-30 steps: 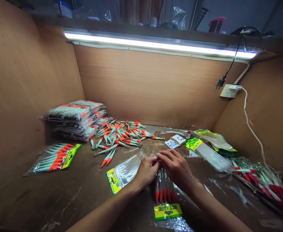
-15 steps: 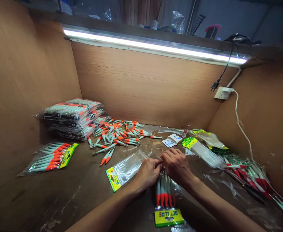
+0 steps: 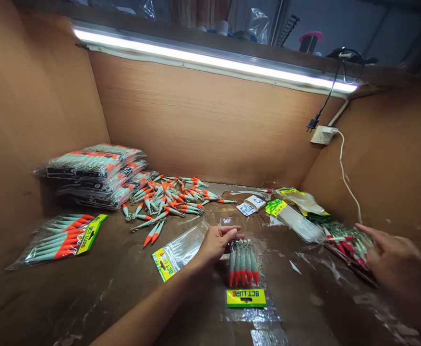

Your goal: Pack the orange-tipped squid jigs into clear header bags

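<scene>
My left hand (image 3: 218,240) rests on the table with its fingers stretched flat, touching the top end of a clear bag (image 3: 244,269) that holds several pale lures with orange-red tips and ends in a yellow label (image 3: 246,298). Just left of that hand lies an empty clear bag (image 3: 178,250) with a yellow header. My right hand (image 3: 390,252) is out at the right, fingers spread and holding nothing, hovering over a heap of red-and-white lures in plastic (image 3: 347,242).
A loose pile of orange-tipped lures (image 3: 170,197) lies at the back of the table. Stacked filled packs (image 3: 95,173) sit at the back left, one filled pack (image 3: 61,238) at the left. Empty bags (image 3: 294,216) and paper notes (image 3: 250,205) lie right of centre. Wooden walls enclose the table.
My right hand left the bag of lures and swung out right to the red-and-white heap. The left hand opened and stayed at the bag's top. The camera turned slightly.
</scene>
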`<state>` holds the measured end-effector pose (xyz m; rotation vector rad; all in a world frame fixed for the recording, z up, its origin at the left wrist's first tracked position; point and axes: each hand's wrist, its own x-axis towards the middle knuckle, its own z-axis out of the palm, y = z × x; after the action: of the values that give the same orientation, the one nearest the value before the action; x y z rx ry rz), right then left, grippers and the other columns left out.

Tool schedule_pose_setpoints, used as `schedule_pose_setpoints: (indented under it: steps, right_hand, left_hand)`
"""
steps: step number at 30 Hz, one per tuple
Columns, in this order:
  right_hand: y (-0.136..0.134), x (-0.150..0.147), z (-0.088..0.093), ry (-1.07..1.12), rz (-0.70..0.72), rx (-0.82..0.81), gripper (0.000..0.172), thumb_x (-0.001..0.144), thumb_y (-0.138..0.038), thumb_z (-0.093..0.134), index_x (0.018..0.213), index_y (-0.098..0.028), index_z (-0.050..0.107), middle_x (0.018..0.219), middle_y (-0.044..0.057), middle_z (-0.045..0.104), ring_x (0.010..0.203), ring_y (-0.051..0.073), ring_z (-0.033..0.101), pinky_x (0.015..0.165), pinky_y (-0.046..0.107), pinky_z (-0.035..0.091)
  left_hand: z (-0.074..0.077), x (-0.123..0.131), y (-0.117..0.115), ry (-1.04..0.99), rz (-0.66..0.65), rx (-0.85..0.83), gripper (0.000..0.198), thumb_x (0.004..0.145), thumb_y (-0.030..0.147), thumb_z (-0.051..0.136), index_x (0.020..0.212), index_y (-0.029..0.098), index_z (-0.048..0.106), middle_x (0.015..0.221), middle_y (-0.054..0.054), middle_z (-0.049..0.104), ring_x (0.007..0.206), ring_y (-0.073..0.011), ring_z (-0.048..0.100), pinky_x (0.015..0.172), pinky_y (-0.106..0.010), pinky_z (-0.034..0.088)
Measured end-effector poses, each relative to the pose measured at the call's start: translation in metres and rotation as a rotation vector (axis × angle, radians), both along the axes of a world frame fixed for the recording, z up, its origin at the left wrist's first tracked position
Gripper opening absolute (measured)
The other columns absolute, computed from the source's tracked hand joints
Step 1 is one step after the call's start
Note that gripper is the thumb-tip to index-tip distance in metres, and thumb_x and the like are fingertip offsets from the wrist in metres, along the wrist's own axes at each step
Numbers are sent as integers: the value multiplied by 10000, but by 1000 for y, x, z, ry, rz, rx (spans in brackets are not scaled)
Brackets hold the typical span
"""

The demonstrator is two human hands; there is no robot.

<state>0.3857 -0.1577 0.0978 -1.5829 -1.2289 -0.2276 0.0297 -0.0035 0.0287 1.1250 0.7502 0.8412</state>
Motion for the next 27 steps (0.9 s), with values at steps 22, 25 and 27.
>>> schedule_pose_setpoints:
  steps: [22, 25, 27]
  right_hand:
    - [132, -138, -98, 372, 935, -592, 243, 812, -374, 712, 896, -156, 778, 790, 37, 737, 706, 169, 620, 665, 262, 452]
    - [127, -142, -97, 201, 919, -478, 159, 864, -300, 660, 863, -180, 766, 818, 29, 733, 748, 167, 638, 705, 256, 460]
    - [123, -143, -95, 97, 919, -419, 143, 888, -266, 635, 855, -194, 754, 829, 24, 726, 759, 161, 642, 721, 253, 460]
  left_hand:
    - [-18, -26, 32, 454, -203, 572, 320, 844, 425, 658, 911, 136, 777, 842, -63, 756, 767, -185, 661, 707, -256, 477]
    - [-24, -20, 31, 360, -278, 434, 443, 746, 398, 775, 1108, 148, 726, 1074, -104, 746, 970, -241, 690, 849, -314, 516]
    - [-28, -16, 30, 282, -330, 368, 591, 670, 358, 843, 1197, 145, 684, 1202, -132, 701, 1100, -275, 658, 958, -366, 496]
